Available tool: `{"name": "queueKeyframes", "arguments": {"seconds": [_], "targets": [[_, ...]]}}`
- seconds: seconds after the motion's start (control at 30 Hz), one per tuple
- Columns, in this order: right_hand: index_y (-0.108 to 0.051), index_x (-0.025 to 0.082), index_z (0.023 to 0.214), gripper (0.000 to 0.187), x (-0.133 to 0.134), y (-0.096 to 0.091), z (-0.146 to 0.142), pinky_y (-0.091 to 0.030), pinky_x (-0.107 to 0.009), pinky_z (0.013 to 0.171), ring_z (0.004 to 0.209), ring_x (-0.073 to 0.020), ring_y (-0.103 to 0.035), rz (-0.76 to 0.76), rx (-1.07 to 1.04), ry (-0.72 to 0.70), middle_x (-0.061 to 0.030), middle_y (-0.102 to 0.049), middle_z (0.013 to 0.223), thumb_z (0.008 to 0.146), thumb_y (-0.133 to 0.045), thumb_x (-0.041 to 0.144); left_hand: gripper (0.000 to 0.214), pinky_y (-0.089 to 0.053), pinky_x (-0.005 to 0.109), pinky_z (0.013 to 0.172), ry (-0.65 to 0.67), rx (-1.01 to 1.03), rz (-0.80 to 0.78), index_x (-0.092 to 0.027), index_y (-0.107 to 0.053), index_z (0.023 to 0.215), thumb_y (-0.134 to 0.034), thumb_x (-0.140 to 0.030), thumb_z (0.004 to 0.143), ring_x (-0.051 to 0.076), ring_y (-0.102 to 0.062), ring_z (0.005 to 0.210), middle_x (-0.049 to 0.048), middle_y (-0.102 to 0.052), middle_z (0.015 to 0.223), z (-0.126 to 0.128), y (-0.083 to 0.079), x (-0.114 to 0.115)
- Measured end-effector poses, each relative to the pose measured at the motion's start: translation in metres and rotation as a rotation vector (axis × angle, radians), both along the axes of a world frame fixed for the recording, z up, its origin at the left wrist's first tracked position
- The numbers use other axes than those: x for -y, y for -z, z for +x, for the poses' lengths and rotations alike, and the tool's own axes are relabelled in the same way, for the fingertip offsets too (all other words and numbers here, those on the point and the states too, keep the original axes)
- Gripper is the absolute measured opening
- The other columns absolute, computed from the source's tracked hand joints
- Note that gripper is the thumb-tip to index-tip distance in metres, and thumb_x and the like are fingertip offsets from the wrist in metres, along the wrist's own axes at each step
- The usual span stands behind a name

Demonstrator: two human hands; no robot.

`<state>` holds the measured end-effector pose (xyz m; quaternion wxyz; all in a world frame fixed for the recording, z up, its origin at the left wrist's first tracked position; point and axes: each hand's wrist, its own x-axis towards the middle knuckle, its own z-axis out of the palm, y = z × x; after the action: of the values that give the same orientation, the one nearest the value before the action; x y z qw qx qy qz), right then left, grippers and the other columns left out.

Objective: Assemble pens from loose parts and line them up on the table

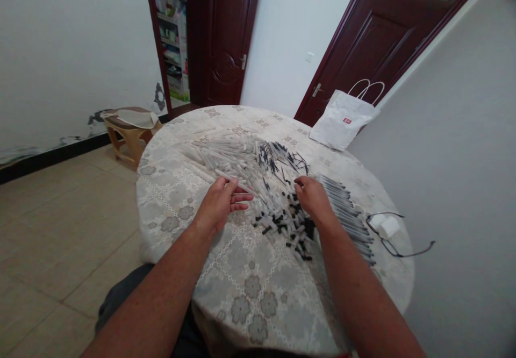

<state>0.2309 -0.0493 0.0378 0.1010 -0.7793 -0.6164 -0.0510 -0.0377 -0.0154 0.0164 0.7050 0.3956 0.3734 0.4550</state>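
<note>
My left hand (221, 203) is at the near edge of a pile of translucent pen barrels (226, 154). Its thumb and forefinger pinch one pale barrel, while the other fingers stretch out loosely. My right hand (312, 195) has its fingers curled together just above the table; whatever they hold is too small to make out. Dark thin pen refills (278, 156) lie beyond and between the hands. Small black and clear pen caps or plugs (282, 221) are scattered nearer me. To the right of my right hand, assembled-looking grey pens (346, 213) lie side by side in a row.
A patterned cloth covers the round table (258, 293). Eyeglasses (397, 253) and a small white block (385, 225) sit at the right edge. A white paper bag (342, 119) stands at the far right. On the left is a stool (131, 132) on the floor.
</note>
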Motion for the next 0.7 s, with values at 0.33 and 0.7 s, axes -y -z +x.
{"name": "queueKeyframes", "arguments": {"seconds": [0.33, 0.7], "targets": [[-0.07, 0.015, 0.111, 0.029, -0.035, 0.024, -0.017, -0.05, -0.031, 0.084, 0.102, -0.0255, -0.069, -0.171, 0.159, 0.094, -0.017, -0.068, 0.112, 0.096, -0.048, 0.026, 0.025, -0.059, 0.03, 0.064, -0.025, 0.1, 0.013, -0.021, -0.047, 0.097, -0.066, -0.035, 0.086, 0.02, -0.073, 0.083, 0.0063, -0.07, 0.096, -0.002, 0.003, -0.003], [-0.063, 0.013, 0.103, 0.022, 0.009, 0.004, -0.029, -0.044, -0.03, 0.08, 0.094, -0.0246, -0.067, -0.14, 0.131, 0.002, -0.016, -0.07, 0.1, 0.099, -0.045, 0.026, 0.021, -0.06, 0.029, 0.067, -0.002, 0.153, -0.001, -0.016, -0.055, 0.09, -0.067, -0.034, 0.09, 0.02, -0.073, 0.085, 0.0109, -0.071, 0.098, -0.002, 0.008, -0.005]]}}
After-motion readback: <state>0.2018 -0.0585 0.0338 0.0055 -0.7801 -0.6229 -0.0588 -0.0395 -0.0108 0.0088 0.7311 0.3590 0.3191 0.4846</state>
